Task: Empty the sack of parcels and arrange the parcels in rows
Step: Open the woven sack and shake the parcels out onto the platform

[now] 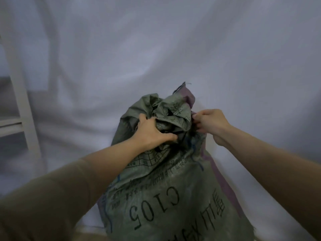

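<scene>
- While it stands bunched shut on a white sheet (225,49), the green sack (165,188) fills the lower middle.
- Left hand (151,133) grips its crumpled neck.
- Right hand (212,121) pinches the neck's edge.
- White frame (20,94) stands far left.

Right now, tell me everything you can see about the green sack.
The green sack looks like coarse woven plastic, dusty, with a purple strip down its right edge and black print including "C105", upside down to the camera. It stands bulging on the white sheet, its mouth crumpled and gathered at the top. The left hand grips the bunched mouth; the right hand pinches its right edge. No parcels show.
</scene>
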Available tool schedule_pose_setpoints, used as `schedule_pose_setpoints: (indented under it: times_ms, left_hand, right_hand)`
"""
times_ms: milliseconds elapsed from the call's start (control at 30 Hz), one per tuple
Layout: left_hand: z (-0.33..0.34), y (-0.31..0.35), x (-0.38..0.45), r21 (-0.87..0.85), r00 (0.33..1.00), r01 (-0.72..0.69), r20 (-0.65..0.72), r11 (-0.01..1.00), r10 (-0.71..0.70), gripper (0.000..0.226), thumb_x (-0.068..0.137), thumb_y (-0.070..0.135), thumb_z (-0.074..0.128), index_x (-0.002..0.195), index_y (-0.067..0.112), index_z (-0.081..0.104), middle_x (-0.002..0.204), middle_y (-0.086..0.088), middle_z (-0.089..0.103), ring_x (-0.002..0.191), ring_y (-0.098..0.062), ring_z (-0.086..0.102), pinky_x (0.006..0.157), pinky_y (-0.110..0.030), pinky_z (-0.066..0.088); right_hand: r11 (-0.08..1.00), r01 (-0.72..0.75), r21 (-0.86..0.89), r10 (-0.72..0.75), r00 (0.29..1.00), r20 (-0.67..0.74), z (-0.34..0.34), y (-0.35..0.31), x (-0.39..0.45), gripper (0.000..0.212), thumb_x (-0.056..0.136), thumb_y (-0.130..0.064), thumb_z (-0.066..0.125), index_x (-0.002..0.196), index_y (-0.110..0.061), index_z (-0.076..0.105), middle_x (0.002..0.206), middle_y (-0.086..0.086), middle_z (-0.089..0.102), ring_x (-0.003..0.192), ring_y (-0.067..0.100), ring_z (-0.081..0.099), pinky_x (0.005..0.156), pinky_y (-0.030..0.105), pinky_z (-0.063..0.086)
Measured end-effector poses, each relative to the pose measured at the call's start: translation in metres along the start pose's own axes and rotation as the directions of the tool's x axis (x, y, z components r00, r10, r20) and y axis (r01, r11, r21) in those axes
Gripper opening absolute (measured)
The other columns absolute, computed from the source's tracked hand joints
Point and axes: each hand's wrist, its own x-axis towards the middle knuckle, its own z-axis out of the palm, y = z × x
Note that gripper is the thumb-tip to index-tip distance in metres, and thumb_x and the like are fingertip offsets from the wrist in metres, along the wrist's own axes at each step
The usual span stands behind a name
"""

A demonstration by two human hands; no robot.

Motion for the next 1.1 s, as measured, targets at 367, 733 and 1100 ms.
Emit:
schedule_pose_setpoints:
  times_ms: [367, 733, 1100]
  left_hand:
    - [0.045, 0.021, -0.019, 0.165, 0.963, 0.198, -0.218, 0.966, -0.160, 0.075, 0.067, 0.069, 0.072, 0.124, 0.023, 0.055, 0.133, -0.003, 0.033, 0.121, -0.032, 0.046, 0.084, -0.042, 0.048]
    - [0.041, 0.017, -0.018, -0.031, 0.925, 0.209, -0.319, 0.977, -0.208, 0.024, 0.083, 0.043, 0.070, 0.077, 0.024, 0.058, 0.095, -0.008, 0.067, 0.090, -0.035, 0.064, 0.068, -0.036, 0.047]
    - [0.056, 0.019, -0.044, -0.232, 0.983, 0.142, -0.084, 0.962, -0.165, 0.065, 0.057, 0.046, 0.074, 0.112, 0.032, 0.043, 0.103, 0.003, 0.066, 0.105, -0.021, 0.052, 0.096, -0.040, 0.041]
  right_hand:
    - [0.997, -0.075, 0.024, 0.061, 0.933, 0.355, -0.003, -0.004, -0.027, 0.016, 0.094, -0.006, 0.060, 0.093, -0.016, 0.073, 0.092, 0.000, 0.075, 0.090, 0.016, 0.070, 0.094, 0.033, 0.053]
    - [0.948, -0.318, -0.016, 0.315, 0.929, 0.196, -0.016, 0.029, -0.041, 0.101, 0.059, -0.062, 0.085, 0.131, 0.002, 0.053, 0.113, 0.016, 0.066, 0.090, 0.032, 0.072, 0.076, 0.045, 0.063]
    - [0.894, -0.304, 0.329, 0.308, 0.950, 0.039, 0.037, 0.026, -0.045, 0.045, 0.060, -0.031, 0.095, 0.087, -0.005, 0.070, 0.083, 0.007, 0.074, 0.075, 0.026, 0.072, 0.059, 0.031, 0.061]
